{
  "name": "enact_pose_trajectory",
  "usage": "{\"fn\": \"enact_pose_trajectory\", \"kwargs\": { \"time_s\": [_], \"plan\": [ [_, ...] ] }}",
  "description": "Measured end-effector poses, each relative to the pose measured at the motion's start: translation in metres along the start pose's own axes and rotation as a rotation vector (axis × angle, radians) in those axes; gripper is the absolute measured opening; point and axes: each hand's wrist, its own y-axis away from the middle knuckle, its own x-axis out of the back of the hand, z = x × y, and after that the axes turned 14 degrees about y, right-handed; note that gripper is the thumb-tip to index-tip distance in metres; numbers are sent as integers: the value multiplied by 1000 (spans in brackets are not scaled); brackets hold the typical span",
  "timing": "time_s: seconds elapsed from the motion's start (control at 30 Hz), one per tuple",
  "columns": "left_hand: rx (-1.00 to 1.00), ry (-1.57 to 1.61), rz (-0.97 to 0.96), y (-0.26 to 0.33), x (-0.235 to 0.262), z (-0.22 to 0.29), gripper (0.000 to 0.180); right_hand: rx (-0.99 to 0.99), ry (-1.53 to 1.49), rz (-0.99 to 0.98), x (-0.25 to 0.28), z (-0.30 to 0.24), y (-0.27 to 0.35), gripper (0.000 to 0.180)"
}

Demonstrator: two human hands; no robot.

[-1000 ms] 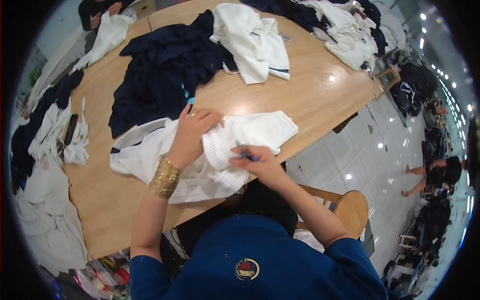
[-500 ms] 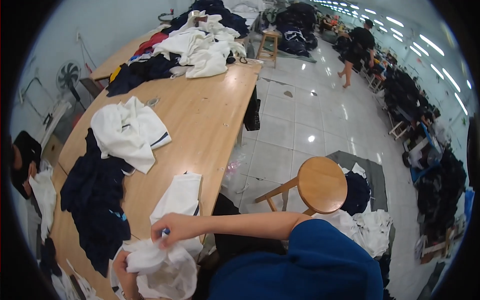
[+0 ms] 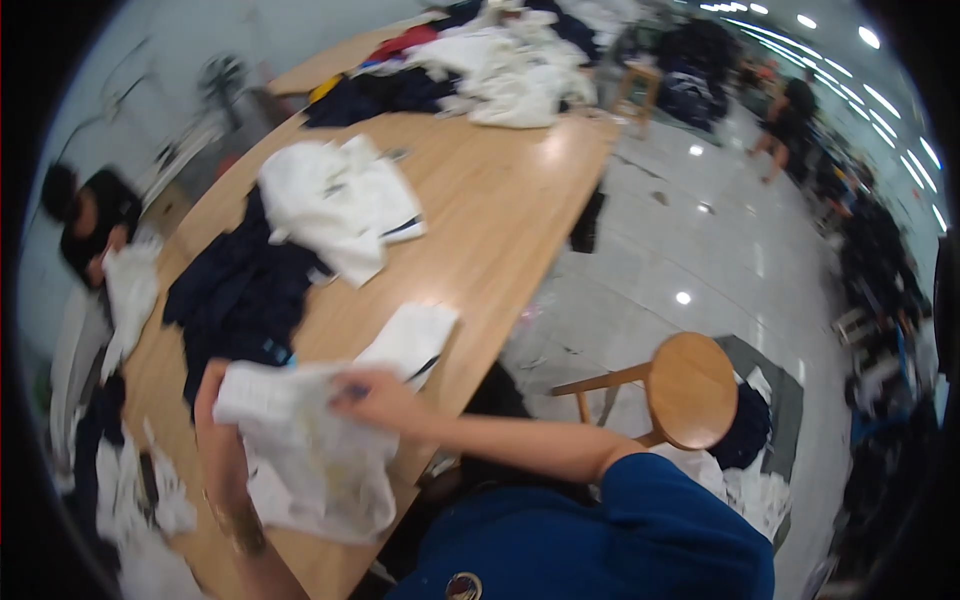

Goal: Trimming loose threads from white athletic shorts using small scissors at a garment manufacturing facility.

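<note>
White garment, one, lower left of the frame, raised off the wooden table and draped between the hands. Left hand: grasping its left edge, fingers mostly hidden. Right hand: pinching a small dark-blue object against the cloth, too blurred to name. Status: seemingly mid-handling — not laid down. Loose at upper left: navy garment, second white garment; whether finished, cannot tell.
</note>
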Motion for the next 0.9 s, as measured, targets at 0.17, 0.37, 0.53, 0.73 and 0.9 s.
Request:
{"fn": "enact_pose_trajectory", "kwargs": {
  "time_s": [0.17, 0.37, 0.53, 0.73, 0.9],
  "plan": [
    [374, -191, -359, -20, 40, 36, 31, -196, -124, -50, 120, -53, -36, 17],
    [227, -199, -261, -25, 39, 72, 45, 131, -13, 130, 147, -120, -51, 12],
    [-113, -353, -154, -29, 18, 95, 29, 344, 204, 329, 145, -156, -60, 14],
    [-387, -455, -31, -36, -2, 91, 27, 601, 72, 185, 77, -144, -51, 42],
    [21, 55, 67, -31, -14, 92, 31, 482, 94, 109, 38, -95, -65, 39]
  ]
}}
